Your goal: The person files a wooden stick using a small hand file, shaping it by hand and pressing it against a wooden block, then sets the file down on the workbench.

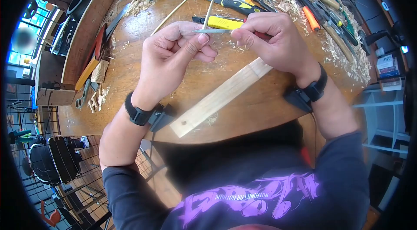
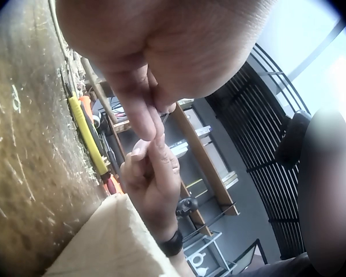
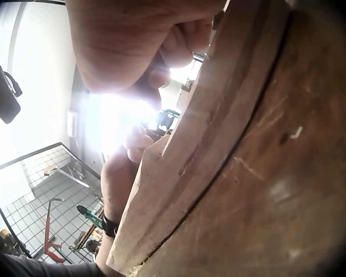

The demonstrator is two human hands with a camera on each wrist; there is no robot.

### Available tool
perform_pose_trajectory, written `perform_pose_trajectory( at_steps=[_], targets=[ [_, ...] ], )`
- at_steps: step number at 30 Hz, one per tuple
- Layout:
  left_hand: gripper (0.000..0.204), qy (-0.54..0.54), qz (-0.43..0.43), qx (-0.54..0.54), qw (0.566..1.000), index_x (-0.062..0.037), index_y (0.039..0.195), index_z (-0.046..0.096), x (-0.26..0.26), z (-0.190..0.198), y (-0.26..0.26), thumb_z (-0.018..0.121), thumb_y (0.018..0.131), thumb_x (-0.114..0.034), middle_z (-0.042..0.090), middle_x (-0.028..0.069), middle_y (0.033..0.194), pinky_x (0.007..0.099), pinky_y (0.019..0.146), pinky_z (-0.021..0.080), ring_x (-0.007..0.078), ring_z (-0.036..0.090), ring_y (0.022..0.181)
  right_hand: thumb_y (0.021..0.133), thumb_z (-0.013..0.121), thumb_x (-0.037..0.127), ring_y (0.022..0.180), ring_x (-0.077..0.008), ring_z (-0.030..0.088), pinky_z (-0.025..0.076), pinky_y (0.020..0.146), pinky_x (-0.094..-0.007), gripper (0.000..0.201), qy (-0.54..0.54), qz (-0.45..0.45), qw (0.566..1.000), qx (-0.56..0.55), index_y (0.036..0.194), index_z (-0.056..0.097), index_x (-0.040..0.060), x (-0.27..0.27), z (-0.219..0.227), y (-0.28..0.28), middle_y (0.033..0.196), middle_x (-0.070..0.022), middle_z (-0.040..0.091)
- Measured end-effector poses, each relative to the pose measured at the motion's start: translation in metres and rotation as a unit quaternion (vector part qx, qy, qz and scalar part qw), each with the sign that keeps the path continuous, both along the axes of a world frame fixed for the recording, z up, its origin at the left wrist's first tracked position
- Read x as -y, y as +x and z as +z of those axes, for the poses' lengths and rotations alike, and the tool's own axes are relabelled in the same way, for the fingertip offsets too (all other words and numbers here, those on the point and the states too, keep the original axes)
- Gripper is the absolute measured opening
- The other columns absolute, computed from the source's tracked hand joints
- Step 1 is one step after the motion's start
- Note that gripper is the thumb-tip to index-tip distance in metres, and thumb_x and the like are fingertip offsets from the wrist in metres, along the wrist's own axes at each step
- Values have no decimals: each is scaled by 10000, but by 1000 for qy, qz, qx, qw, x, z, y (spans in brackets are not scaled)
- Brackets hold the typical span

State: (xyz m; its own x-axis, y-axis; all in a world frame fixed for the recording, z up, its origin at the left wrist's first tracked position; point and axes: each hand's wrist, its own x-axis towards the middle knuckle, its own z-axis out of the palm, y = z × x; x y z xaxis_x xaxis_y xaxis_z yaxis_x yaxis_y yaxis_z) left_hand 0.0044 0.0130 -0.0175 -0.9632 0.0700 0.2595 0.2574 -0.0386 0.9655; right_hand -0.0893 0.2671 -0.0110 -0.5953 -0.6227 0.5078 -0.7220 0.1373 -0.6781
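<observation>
In the head view, the left hand [image 1: 167, 54] pinches a thin tapered wooden stick [image 1: 210, 8] that points up and away. Between the two hands lies a thin, grey, pointed blade-like piece [image 1: 215, 31]; the right hand [image 1: 278, 41] pinches its right end, and its tip reaches the left fingers. The left wrist view has the left hand [image 2: 161, 46] above and the right hand [image 2: 153, 190] below, fingertips close together. From the right wrist, the right hand [image 3: 138, 43] is near, the left [image 3: 122, 173] beyond. Fingers partly hide the pinched pieces.
A flat wooden strip [image 1: 221, 100] lies on the table [image 1: 130, 73] below the hands. Beyond them are a yellow cutter [image 1: 225, 22], a yellow-black handled tool [image 1: 239, 6], chisels, orange handles [image 1: 310, 18] and shavings. Scissors [image 1: 82, 95] and wood scraps lie at the left.
</observation>
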Motion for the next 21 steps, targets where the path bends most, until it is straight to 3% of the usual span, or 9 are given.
perform_pose_trajectory(
  at_steps=[9,21],
  targets=[
    [166,-26,-10,-1,1000,68,1216,715,-3,3,2,651,1097,-28,797,143,1012,321,832,662,178,789,888,988,825,161,586,-96,507,386,544,-313,150,-17,11,1000,22,943,832,18,8,-1,4,676,-19,631],
    [183,-27,-4,-5,1000,55,1239,718,0,3,3,681,1086,-37,811,127,985,283,807,654,157,792,878,981,826,166,557,-129,514,380,527,-336,136,-4,0,999,-39,955,843,34,5,1,3,663,-44,627]
  ],
)
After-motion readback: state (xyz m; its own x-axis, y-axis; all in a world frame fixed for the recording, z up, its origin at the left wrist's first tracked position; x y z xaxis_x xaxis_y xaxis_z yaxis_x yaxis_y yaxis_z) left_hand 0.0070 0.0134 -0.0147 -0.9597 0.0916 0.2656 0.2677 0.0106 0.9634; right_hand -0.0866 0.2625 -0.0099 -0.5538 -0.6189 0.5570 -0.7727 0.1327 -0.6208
